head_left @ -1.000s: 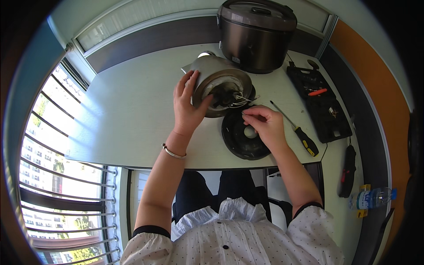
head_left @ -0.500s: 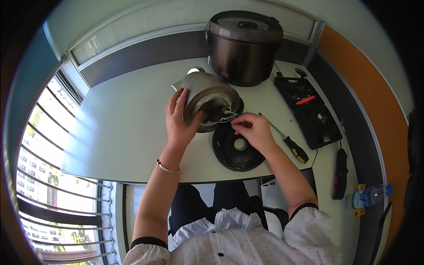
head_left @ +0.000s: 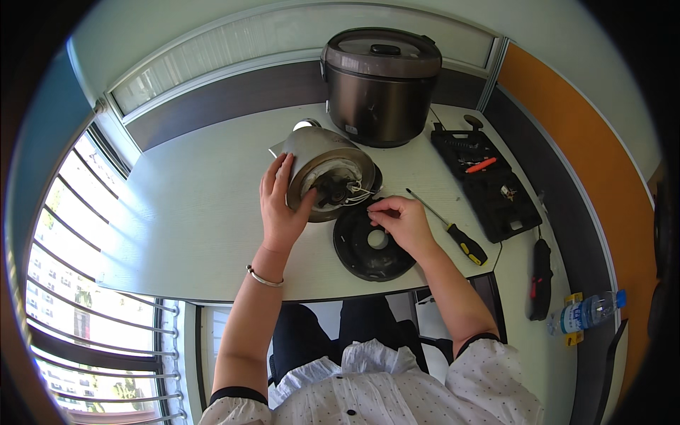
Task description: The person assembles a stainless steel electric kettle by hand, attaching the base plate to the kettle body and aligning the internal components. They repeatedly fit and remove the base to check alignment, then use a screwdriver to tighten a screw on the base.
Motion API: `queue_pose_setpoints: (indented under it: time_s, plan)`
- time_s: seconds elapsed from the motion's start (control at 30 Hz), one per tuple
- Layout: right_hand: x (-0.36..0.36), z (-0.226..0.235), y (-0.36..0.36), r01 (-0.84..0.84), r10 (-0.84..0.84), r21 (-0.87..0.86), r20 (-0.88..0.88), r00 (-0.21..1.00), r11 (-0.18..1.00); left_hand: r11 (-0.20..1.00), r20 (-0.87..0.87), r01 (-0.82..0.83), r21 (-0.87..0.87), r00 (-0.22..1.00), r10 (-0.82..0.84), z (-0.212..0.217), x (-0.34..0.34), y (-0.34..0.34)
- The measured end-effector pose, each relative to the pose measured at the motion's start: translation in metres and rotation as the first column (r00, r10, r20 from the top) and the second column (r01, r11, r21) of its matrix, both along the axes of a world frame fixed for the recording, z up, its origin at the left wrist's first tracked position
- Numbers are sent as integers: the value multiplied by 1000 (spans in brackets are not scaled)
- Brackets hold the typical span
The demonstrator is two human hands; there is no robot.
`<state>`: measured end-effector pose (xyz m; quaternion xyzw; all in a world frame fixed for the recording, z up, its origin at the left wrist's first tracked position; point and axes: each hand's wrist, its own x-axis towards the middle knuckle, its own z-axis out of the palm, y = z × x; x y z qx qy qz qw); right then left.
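Observation:
My left hand (head_left: 278,205) holds a tilted metal appliance shell (head_left: 315,147), its fingers along the outer side and its thumb over the rim of the opening. Dark parts and thin white wires (head_left: 363,192) show inside the shell, the wires reaching out toward the right. Close below these wires, my right hand (head_left: 405,225) is closed in a pinch. Whatever lies between its fingertips is too small to make out. Partly under the right hand and beside the shell lies a round black plastic base (head_left: 354,261) with a hole in its middle.
A screwdriver (head_left: 465,242) lies to the right of my right hand. Beyond it sits an open black tool case (head_left: 496,202) with a red-handled tool (head_left: 481,165). A large rice cooker (head_left: 382,103) stands behind the shell. At far right are a black tool (head_left: 540,280) and a water bottle (head_left: 589,312).
The whole view has shifted a little, so things sit slightly lower and further left. Both hands keep nearly the same pose, the right fingertips still close by the wires.

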<state>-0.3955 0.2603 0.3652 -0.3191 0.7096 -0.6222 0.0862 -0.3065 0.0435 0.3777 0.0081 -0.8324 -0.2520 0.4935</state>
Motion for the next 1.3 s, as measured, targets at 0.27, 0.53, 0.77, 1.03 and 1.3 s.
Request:
queue_pose_setpoints:
  time_s: [0.27,0.53,0.77,1.03,1.3]
  plan:
    - [3,-3,1,10,-10,2,-83,997,1000,1000,8,3,16,1000,-3,-1,0,0]
    - [9,5,-1,6,-5,23,-48,999,1000,1000,-4,7,18,1000,-7,-1,-1,0]
    - [12,9,-8,-46,47,14,-64,997,999,1000,-3,-10,11,1000,10,0,0,1]
    - [9,17,-20,3,-8,-59,-98,995,998,1000,-8,12,28,1000,-12,-1,-2,0]
    - [-3,14,-20,24,-27,-49,-46,999,998,1000,-14,18,15,1000,-18,-2,-3,0]
